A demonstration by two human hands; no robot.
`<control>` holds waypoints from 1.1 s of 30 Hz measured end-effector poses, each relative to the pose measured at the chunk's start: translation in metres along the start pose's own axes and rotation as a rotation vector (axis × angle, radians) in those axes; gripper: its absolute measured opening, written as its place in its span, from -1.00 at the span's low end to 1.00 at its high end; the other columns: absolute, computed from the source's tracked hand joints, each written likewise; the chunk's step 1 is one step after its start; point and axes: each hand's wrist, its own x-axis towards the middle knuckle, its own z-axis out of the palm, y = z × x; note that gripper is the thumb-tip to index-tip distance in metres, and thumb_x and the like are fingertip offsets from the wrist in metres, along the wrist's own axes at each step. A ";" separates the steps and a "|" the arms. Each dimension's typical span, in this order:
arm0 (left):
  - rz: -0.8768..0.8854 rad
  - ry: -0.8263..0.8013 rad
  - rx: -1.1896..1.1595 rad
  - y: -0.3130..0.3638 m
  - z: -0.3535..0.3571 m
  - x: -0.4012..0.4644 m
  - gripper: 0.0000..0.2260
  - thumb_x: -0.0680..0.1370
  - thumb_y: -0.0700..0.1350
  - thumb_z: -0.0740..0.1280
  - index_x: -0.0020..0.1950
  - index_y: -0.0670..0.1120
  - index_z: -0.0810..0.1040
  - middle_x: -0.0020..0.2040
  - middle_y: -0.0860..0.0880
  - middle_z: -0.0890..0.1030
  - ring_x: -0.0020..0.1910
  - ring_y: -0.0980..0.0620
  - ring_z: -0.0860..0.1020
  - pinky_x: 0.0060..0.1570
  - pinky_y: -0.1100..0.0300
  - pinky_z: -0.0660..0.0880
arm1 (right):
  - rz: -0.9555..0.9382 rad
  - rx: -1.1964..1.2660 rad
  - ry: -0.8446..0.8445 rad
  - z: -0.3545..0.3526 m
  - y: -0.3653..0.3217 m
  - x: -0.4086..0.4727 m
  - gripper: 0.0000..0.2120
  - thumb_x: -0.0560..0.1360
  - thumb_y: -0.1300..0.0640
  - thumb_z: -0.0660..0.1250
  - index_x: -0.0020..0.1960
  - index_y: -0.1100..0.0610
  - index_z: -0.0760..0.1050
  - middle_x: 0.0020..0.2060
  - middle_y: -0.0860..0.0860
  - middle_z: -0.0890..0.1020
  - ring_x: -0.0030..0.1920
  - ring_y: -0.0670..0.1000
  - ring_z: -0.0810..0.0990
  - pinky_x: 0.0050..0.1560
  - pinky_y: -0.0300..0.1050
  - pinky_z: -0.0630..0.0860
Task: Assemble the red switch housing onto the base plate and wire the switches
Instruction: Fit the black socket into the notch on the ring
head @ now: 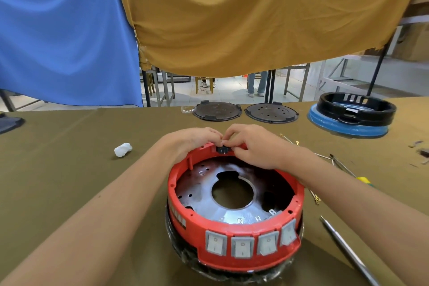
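Note:
The red switch housing (234,255), a round ring with several grey rocker switches (242,246) along its near wall, sits on a dark base wrapped in plastic. Inside it lies a shiny metal plate (204,195) with a large centre hole. At the housing's far rim sits a small black part (222,150). My left hand (192,140) and my right hand (253,146) meet above that part, fingers curled and pinching at it or at something small on it. What the fingertips hold is hidden.
Loose wires with gold terminals (294,143) and a screwdriver (348,248) lie right of the housing. Two dark round plates (217,111) (271,112) and a black ring on a blue ring (355,111) sit at the far edge. A white wad (123,149) lies to the left.

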 end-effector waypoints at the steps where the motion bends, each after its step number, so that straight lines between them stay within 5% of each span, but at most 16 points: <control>1: -0.003 -0.019 0.001 0.002 -0.001 0.001 -0.84 0.52 -0.11 0.34 0.07 0.09 0.58 0.07 0.01 0.60 0.05 0.04 0.55 0.01 0.14 0.44 | -0.007 -0.009 -0.014 0.000 0.000 0.001 -0.70 0.56 0.26 0.24 0.20 0.15 0.66 0.23 -0.06 0.55 -0.04 -0.08 0.48 0.08 -0.15 0.39; 6: 0.004 0.001 0.027 -0.002 0.001 0.001 -0.79 0.52 -0.09 0.34 0.14 0.07 0.54 0.19 -0.07 0.55 0.24 -0.08 0.49 0.35 -0.04 0.37 | -0.004 0.022 -0.007 0.000 0.001 -0.001 -0.70 0.56 0.26 0.25 0.21 0.13 0.66 0.23 -0.04 0.56 -0.02 -0.11 0.49 0.03 -0.27 0.32; 12: 0.073 0.047 -0.008 -0.009 0.004 -0.002 -0.84 0.54 -0.07 0.34 0.12 0.05 0.49 0.14 0.00 0.52 0.18 0.05 0.43 0.01 0.19 0.32 | 0.080 0.137 0.069 0.000 -0.004 -0.005 -0.67 0.52 0.22 0.28 0.22 0.03 0.64 0.12 -0.08 0.62 0.10 -0.03 0.57 0.18 -0.06 0.47; 21: 0.058 0.023 0.040 0.000 0.004 -0.005 -0.74 0.57 -0.11 0.31 0.26 -0.02 0.50 0.20 -0.04 0.54 0.23 0.02 0.45 0.21 0.14 0.34 | 0.078 0.055 -0.037 0.001 -0.004 -0.001 -0.67 0.56 0.25 0.24 0.27 0.11 0.62 0.22 -0.01 0.56 0.17 0.03 0.53 0.21 -0.10 0.40; 27: 0.092 0.078 -0.022 -0.007 0.006 -0.005 -0.76 0.55 -0.10 0.37 0.21 -0.02 0.50 0.19 -0.02 0.52 0.25 0.01 0.43 0.22 0.12 0.32 | 0.130 0.216 0.069 0.000 -0.002 -0.004 -0.71 0.55 0.18 0.32 0.23 0.03 0.63 0.10 -0.04 0.63 0.07 -0.03 0.57 0.16 -0.12 0.46; 33: 0.088 0.061 0.002 -0.005 0.005 -0.002 -0.80 0.55 -0.10 0.35 0.18 -0.02 0.52 0.15 -0.01 0.55 0.17 0.06 0.44 0.06 0.17 0.31 | 0.214 0.269 0.064 0.004 0.006 0.004 -0.80 0.59 0.10 0.35 0.16 -0.01 0.68 0.02 -0.05 0.69 -0.02 -0.07 0.60 0.03 -0.15 0.49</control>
